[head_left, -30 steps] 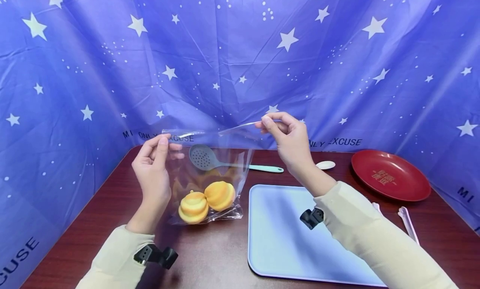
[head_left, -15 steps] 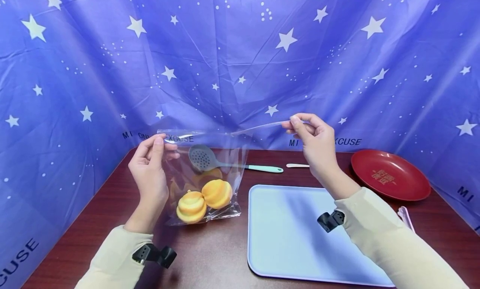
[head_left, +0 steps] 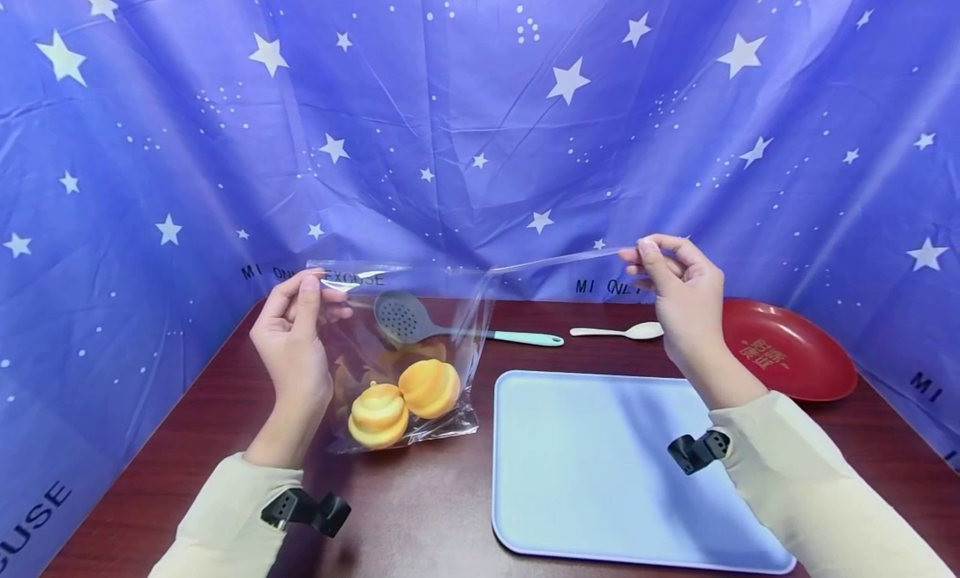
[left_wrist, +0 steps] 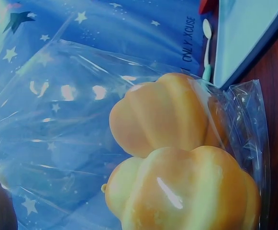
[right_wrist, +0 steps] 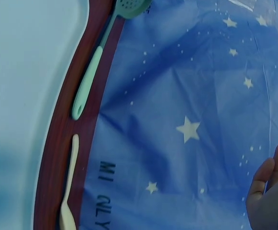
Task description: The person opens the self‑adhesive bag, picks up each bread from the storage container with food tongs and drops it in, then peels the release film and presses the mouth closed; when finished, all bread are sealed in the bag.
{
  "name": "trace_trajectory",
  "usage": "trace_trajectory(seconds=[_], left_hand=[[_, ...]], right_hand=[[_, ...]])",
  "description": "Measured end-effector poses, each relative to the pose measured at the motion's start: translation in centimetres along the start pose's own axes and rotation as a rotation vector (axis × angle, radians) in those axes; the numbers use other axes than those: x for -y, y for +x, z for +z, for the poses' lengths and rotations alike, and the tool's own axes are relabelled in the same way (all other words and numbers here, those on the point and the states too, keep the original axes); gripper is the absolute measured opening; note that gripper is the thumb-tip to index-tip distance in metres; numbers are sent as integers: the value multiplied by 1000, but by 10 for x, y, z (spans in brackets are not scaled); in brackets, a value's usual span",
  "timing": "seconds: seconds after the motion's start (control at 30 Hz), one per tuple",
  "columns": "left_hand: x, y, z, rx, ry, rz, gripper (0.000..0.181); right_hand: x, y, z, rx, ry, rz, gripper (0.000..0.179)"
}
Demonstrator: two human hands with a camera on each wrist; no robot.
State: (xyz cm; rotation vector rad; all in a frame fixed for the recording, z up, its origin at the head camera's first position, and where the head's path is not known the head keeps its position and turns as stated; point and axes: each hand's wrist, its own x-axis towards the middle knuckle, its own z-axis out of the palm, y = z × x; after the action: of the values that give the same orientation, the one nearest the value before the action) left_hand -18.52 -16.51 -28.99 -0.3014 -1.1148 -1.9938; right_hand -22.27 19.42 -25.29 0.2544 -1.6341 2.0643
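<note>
Clear plastic bag [head_left: 371, 357] hangs left of centre in the head view, its top left corner pinched between the thumb and fingers of the left hand [head_left: 296, 340]; whether its base touches the table [head_left: 420, 511] I cannot tell. Inside, low down, one squat yellow pumpkin [head_left: 378, 415] leans against a rounder yellow pumpkin [head_left: 430, 389]. A thin clear strip [head_left: 562, 259] runs from the bag's upper right to the right hand [head_left: 686, 299], whose thumb and fingertips pinch its end. Behind the bag lies a slotted spoon [head_left: 528, 338], its grey head seen through the plastic. Beyond the tray [head_left: 585, 469], a white spoon [head_left: 622, 332] meets the right hand's outline, which also covers part of the red plate [head_left: 802, 353]; the right sleeve [head_left: 817, 478] crosses the tray's side. From the left wrist, both pumpkins fill the bag's lower part and block what lies behind; the fingers' grip cannot be told. From the right wrist, slotted spoon and white spoon lie along the tray's edge, before the starry cloth [right_wrist: 186, 96]; fingers show at the border, their pinch out of sight.
</note>
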Motion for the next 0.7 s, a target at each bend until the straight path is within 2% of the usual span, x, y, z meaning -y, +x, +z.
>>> trace_trajectory(seconds=[0.13,0.4,0.7], left_hand=[[0,0,0,-3,-12,-3,12],[0,-1,1,-12,3,-8,12],[1,-4,6,23,25,-3,13]], right_hand=[[0,1,-12,-53,39,16,2],[0,3,-28,-127,87,25,5],[-1,3,-35,-191,106,54,5]])
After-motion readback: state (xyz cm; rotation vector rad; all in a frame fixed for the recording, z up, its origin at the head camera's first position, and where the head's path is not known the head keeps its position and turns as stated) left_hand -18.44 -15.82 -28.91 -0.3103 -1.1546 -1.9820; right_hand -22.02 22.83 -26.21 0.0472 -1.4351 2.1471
